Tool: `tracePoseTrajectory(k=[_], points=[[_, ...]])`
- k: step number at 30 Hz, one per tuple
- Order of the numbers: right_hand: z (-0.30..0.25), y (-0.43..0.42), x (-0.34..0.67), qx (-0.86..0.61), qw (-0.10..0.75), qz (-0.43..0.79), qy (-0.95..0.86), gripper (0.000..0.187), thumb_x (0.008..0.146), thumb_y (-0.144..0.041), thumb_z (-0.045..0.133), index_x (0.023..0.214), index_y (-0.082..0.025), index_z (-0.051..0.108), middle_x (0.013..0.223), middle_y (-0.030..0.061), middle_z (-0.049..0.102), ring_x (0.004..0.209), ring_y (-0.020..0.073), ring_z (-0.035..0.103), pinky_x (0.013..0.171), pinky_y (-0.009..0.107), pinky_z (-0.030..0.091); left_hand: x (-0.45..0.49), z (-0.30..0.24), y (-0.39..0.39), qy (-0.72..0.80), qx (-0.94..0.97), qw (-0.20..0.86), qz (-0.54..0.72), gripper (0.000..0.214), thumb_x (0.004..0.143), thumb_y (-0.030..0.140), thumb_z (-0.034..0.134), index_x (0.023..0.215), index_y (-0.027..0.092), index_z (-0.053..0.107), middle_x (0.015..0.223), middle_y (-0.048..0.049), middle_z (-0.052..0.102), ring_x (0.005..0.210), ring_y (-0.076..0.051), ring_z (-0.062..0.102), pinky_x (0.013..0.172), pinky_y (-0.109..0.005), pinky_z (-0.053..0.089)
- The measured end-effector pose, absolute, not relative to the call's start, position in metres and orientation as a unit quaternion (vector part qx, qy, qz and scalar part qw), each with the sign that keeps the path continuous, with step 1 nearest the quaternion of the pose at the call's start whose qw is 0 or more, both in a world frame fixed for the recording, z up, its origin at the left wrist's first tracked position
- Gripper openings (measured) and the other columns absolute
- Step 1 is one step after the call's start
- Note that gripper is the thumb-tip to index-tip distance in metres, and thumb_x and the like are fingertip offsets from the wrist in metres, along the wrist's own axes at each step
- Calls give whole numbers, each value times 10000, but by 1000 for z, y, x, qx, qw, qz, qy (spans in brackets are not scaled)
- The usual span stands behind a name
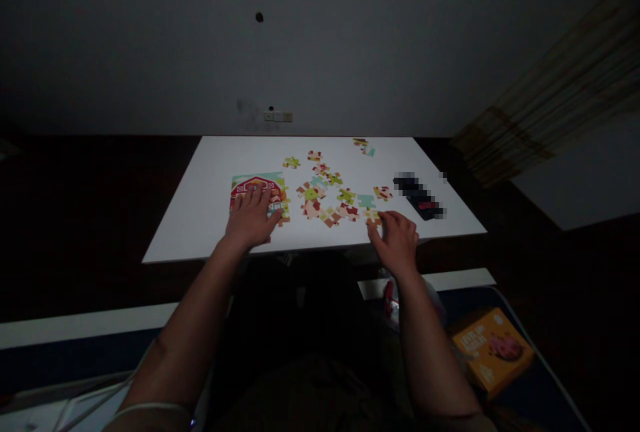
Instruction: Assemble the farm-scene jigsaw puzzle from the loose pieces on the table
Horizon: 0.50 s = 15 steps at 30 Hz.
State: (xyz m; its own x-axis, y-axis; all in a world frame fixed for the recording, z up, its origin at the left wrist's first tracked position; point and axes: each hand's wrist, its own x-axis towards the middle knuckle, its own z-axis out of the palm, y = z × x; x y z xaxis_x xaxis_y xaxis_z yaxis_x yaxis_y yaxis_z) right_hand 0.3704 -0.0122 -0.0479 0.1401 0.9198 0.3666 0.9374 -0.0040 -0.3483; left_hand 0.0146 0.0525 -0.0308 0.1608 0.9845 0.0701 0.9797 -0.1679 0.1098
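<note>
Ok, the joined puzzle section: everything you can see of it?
The joined puzzle section lies flat on the white table, left of the loose pieces. It looks like printed card: a red barn with pale trim, blue-green along the top. Its right edge shows interlocking tabs. The left hand rests on it, fingers spread, hiding much of the picture.

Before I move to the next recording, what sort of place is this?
Probably a room in a home, though dimness leaves that uncertain: a white rectangular table strewn with colourful flat jigsaw pieces, a row of pale rectangular wall plates, and what looks like a yellowish-brown striped curtain at the right.
</note>
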Motion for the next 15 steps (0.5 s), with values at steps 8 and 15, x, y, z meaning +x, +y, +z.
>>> tracePoseTrajectory(k=[8,15], points=[[-43,-10,358,-710,279,-21,-647,430,891,-433,489,1246,-213,590,1275,156,539,1168,364,443,932,564,399,14,-29,50,648,755,30,89,632,979,517,275,1526,203,314,1613,-88,220,1494,-303,146,1191,-530,156],[-22,8,321,-628,307,-8,-715,317,895,-299,458,1140,-224,646,1192,115,625,1131,320,502,940,512,423,11,-28,48,636,764,17,109,559,996,447,278,1490,204,378,1592,-110,279,1472,-305,227,1173,-529,198]])
